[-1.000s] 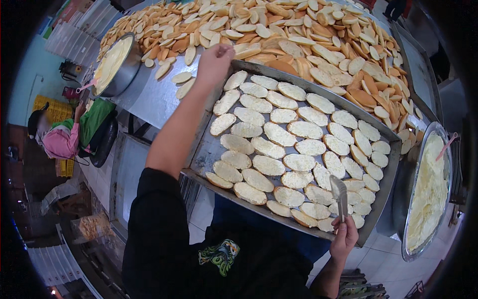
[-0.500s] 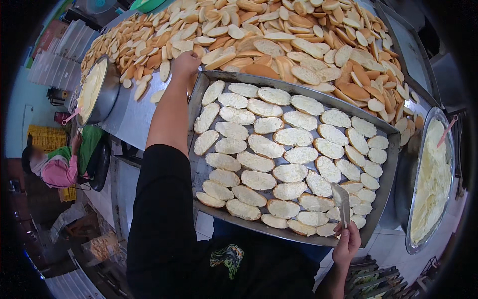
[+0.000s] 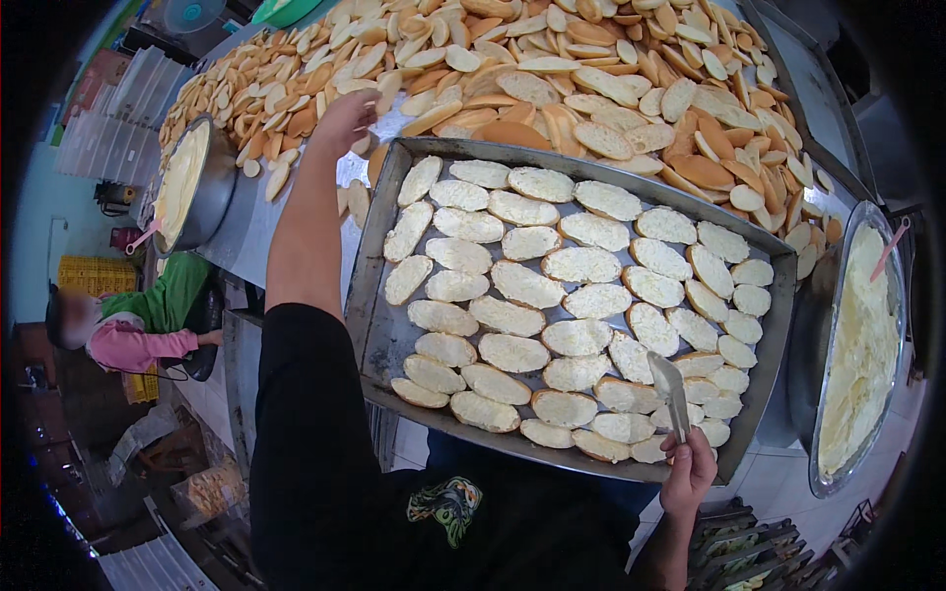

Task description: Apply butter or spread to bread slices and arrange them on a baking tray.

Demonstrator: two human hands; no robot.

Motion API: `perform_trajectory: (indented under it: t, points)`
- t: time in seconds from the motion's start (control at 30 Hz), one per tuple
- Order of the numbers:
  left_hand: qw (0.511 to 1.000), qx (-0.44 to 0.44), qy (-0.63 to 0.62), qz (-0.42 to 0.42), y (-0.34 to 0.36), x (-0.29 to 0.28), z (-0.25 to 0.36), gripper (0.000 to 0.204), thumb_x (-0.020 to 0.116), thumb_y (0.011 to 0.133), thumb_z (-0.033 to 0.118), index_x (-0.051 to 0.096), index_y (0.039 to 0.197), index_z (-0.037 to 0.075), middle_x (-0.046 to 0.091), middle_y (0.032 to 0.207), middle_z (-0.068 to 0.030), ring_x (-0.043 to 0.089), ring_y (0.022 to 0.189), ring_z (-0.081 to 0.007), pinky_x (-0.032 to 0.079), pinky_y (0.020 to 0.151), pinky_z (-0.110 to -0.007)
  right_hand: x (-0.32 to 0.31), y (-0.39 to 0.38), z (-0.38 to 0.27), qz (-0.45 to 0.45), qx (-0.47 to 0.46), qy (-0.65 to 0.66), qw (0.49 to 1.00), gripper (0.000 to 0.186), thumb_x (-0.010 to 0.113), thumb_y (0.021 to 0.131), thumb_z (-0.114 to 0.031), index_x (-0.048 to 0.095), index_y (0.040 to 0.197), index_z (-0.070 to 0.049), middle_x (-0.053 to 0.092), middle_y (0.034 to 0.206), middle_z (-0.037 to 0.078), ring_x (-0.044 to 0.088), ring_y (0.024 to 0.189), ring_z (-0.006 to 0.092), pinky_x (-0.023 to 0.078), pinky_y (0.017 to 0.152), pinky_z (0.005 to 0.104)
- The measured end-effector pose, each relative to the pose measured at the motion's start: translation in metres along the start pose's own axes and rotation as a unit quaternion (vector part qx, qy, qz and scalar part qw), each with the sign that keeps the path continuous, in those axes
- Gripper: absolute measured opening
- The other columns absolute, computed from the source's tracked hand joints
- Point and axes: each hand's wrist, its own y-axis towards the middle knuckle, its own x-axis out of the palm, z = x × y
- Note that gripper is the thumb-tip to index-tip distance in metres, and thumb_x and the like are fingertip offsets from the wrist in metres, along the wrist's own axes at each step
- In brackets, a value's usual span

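My right hand [image 3: 687,471] is closed round the handle of a spreading knife [image 3: 669,391], its metal blade pointing up over the tray's lower right part. A large metal tray [image 3: 372,335] in front of me holds rows of oval bread slices [image 3: 581,264] coated with a pale spread. Beyond the tray's far left corner, my left hand [image 3: 347,120] hovers by the bread pile, fingers partly curled and apart, with nothing visible in them. Loose bread slices [image 3: 357,200] lie below it, between my forearm and the tray.
A big heap of cut bread [image 3: 512,84] covers the far metal table [image 3: 246,231]. Basins of pale cream stand at left [image 3: 202,182] and right [image 3: 867,345], each with a pink-handled utensil. A co-worker in a pink top [image 3: 138,340] sits at the left, near a yellow crate [image 3: 94,273].
My left hand has come off the bread slice it was on and moved slightly left and nearer. Loose slices have shifted beside the tray. The co-worker's arm has lowered.
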Motion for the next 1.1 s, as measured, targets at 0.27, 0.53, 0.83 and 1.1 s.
perform_trajectory:
  t: [0.27, 0.53, 0.83, 1.1]
  points:
    - [0.98, 0.156, 0.009, -0.127, -0.065, 0.038, 0.02, 0.044, 0.058, 0.075, 0.019, 0.047, 0.116, 0.01, 0.057, 0.097, -0.0014, 0.051, 0.08, -0.0116, 0.042, 0.066, -0.028, 0.006, -0.009, 0.003, 0.01, -0.024, 0.021, 0.999, 0.021, 0.046, 0.082, -0.005, 0.054, 0.098, 0.005, 0.053, 0.07, 0.011, 0.05, 0.064, 0.017, 0.039, 0.058, 0.0263]
    - [0.786, 0.412, 0.447, -0.111, -0.076, 0.132, 0.019, 0.038, 0.063, 0.071, 0.025, 0.057, 0.102, 0.002, 0.062, 0.092, -0.0133, 0.058, 0.088, -0.0226, 0.045, 0.078, -0.033, -0.024, -0.042, -0.007, 0.171, 0.071, 0.218, 0.958, 0.027, 0.043, 0.088, -0.012, 0.048, 0.109, 0.004, 0.051, 0.071, 0.007, 0.046, 0.063, 0.0147, 0.037, 0.059, 0.0262]
    - [0.885, 0.344, 0.26, -0.177, -0.043, 0.12, -0.003, 0.028, 0.064, 0.074, 0.014, 0.053, 0.096, -0.001, 0.058, 0.084, -0.0089, 0.057, 0.081, -0.0152, 0.045, 0.073, -0.028, -0.171, -0.052, -0.055, 0.424, 0.035, 0.185, 0.886, 0.036, 0.042, 0.09, -0.018, 0.042, 0.119, 0.003, 0.048, 0.074, 0.004, 0.042, 0.062, 0.0092, 0.033, 0.056, 0.0218]
    - [0.936, 0.274, -0.172, -0.138, -0.143, 0.162, 0.039, 0.029, 0.055, 0.085, 0.023, 0.049, 0.105, 0.003, 0.055, 0.094, -0.0076, 0.053, 0.087, -0.0141, 0.044, 0.078, -0.026, -0.342, -0.05, -0.011, 0.471, 0.136, -0.126, 0.863, 0.033, 0.046, 0.085, -0.02, 0.053, 0.111, -0.001, 0.055, 0.073, 0.003, 0.047, 0.06, 0.0089, 0.037, 0.054, 0.0231]
